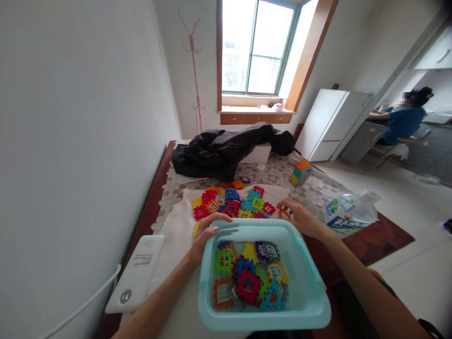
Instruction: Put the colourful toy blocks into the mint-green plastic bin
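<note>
A light-teal plastic bin (208, 292) stands close in front of me, holding several toothed plastic building blocks (248, 286) in red, blue, green, yellow and orange, some with window inserts. My left hand (206, 235) grips its far left rim, thumb and fingers closed over the edge. Just past the far right corner, my right hand (298, 215) has its fingers curled on an orange building block (284, 213) at table height. Beyond the bin, a loose pile of similar blocks (231, 207) lies on a white cloth (174, 226).
A white device with a lit display (136, 273) and cable lies at left beside the wall. Behind the pile is a black garment (219, 150) over a white box. At right are a small assembled block cube (301, 172) and a plastic-wrapped package (349, 212). A person (404, 122) sits farther right.
</note>
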A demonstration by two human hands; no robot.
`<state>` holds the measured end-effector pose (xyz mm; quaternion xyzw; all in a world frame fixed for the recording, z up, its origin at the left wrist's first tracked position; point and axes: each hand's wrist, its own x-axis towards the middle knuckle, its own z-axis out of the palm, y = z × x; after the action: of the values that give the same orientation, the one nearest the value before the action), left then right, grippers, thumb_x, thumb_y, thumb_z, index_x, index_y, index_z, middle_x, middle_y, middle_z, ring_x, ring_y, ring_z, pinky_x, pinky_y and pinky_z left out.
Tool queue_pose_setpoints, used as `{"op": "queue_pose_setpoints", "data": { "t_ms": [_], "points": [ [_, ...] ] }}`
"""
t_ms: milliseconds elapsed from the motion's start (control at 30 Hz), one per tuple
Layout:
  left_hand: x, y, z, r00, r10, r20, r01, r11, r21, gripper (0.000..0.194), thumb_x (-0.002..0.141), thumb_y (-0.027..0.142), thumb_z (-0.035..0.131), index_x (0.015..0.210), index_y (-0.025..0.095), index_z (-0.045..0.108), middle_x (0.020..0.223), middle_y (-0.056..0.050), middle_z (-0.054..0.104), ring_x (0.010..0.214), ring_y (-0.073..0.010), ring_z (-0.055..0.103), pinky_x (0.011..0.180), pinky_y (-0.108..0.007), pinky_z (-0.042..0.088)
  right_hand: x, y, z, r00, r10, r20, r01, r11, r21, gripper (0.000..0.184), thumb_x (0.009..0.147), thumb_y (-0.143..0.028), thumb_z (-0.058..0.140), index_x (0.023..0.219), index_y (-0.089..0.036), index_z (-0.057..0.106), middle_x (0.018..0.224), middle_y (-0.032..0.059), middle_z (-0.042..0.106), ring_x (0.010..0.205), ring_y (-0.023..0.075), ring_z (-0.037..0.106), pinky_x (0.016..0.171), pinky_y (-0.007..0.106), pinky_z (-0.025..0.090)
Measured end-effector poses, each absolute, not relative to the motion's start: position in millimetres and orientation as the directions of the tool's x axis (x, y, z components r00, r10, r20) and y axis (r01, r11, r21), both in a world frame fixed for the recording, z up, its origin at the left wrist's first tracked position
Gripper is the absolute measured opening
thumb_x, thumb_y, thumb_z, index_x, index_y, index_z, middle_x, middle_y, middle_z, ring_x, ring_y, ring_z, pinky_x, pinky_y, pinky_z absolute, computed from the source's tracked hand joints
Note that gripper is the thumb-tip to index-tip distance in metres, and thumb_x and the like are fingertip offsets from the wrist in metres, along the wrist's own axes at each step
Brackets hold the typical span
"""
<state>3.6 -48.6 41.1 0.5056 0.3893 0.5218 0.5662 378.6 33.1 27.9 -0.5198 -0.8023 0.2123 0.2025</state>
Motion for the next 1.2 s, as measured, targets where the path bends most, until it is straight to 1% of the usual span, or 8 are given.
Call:
{"op": "queue_pose_setpoints", "data": {
  "t_ms": [167,400,533,700,867,1000,1100,1200],
  "points": [
    [3,-49,42,0.128,0.985,0.118,-0.161,-0.097,0.982,0.036,0.085,0.040,0.064,0.106,0.019,0.085,0.111,-0.009,0.077,0.102,-0.0289,0.067,0.089,-0.036,0.053,346,77,22,-0.466,0.884,0.040,0.747,0.417,-0.518,0.041,0.087,-0.032,0.070,0.127,-0.022,0.073,0.138,0.0136,0.072,0.134,0.0339,0.064,0.121,0.051,0.048],
    [2,-49,40,0.159,0.981,0.114,-0.161,-0.088,0.983,0.037,0.085,0.040,0.063,0.106,0.019,0.085,0.111,-0.008,0.078,0.103,-0.0296,0.068,0.089,-0.036,0.052,340,88,12,-0.387,0.922,0.008,0.806,0.342,-0.483,0.042,0.081,-0.022,0.067,0.123,-0.018,0.070,0.124,0.0126,0.074,0.113,0.0293,0.070,0.103,0.042,0.055],
    [2,-50,41,0.142,0.983,0.112,-0.169,-0.087,0.982,0.037,0.085,0.040,0.063,0.107,0.019,0.085,0.112,-0.009,0.078,0.104,-0.0301,0.068,0.091,-0.037,0.052,349,99,7,-0.360,0.933,0.023,0.759,0.308,-0.573,0.042,0.080,-0.025,0.069,0.121,-0.018,0.069,0.127,0.0125,0.073,0.115,0.0282,0.068,0.104,0.041,0.054],
    [-1,-50,38,0.136,0.988,0.078,-0.084,-0.067,0.994,0.037,0.085,0.044,0.063,0.105,0.021,0.086,0.117,-0.009,0.077,0.117,-0.0351,0.065,0.096,-0.039,0.051,353,110,18,-0.358,0.927,0.115,0.553,0.310,-0.773,0.031,0.083,-0.037,0.071,0.108,-0.020,0.073,0.109,0.0068,0.075,0.097,0.0229,0.066,0.094,0.039,0.056],
    [-2,-50,34,0.130,0.989,0.067,-0.104,-0.053,0.993,0.035,0.086,0.044,0.064,0.104,0.022,0.084,0.115,-0.009,0.076,0.109,-0.0334,0.067,0.094,-0.039,0.052,333,82,75,-0.357,0.922,0.148,0.087,0.191,-0.978,0.046,0.079,-0.047,0.090,0.115,-0.024,0.071,0.101,0.0014,0.069,0.080,0.0129,0.059,0.069,0.024,0.049],
    [-1,-50,35,0.143,0.988,0.062,-0.143,-0.042,0.989,0.037,0.085,0.044,0.065,0.105,0.020,0.084,0.114,-0.009,0.077,0.103,-0.0308,0.068,0.087,-0.036,0.053,313,69,98,-0.641,0.732,0.231,-0.106,0.213,-0.971,0.070,0.078,-0.066,0.089,0.133,-0.026,0.072,0.116,0.0075,0.072,0.099,0.0210,0.067,0.086,0.031,0.056],
    [2,-51,39,0.156,0.986,0.059,-0.175,-0.031,0.984,0.038,0.084,0.043,0.065,0.107,0.020,0.084,0.111,-0.009,0.077,0.101,-0.0295,0.068,0.086,-0.034,0.053,305,91,73,-0.535,0.811,0.237,0.066,0.320,-0.945,0.061,0.094,-0.070,0.069,0.133,-0.023,0.072,0.110,0.0089,0.074,0.100,0.0225,0.068,0.090,0.036,0.056],
    [3,-52,42,0.143,0.988,0.054,-0.187,-0.027,0.982,0.036,0.085,0.042,0.066,0.106,0.020,0.085,0.110,-0.008,0.076,0.099,-0.0279,0.068,0.083,-0.033,0.053,304,120,26,-0.318,0.917,0.241,0.542,0.384,-0.748,0.048,0.095,-0.060,0.066,0.120,-0.020,0.076,0.107,0.0109,0.075,0.095,0.0241,0.067,0.093,0.040,0.055]
  ]
}}
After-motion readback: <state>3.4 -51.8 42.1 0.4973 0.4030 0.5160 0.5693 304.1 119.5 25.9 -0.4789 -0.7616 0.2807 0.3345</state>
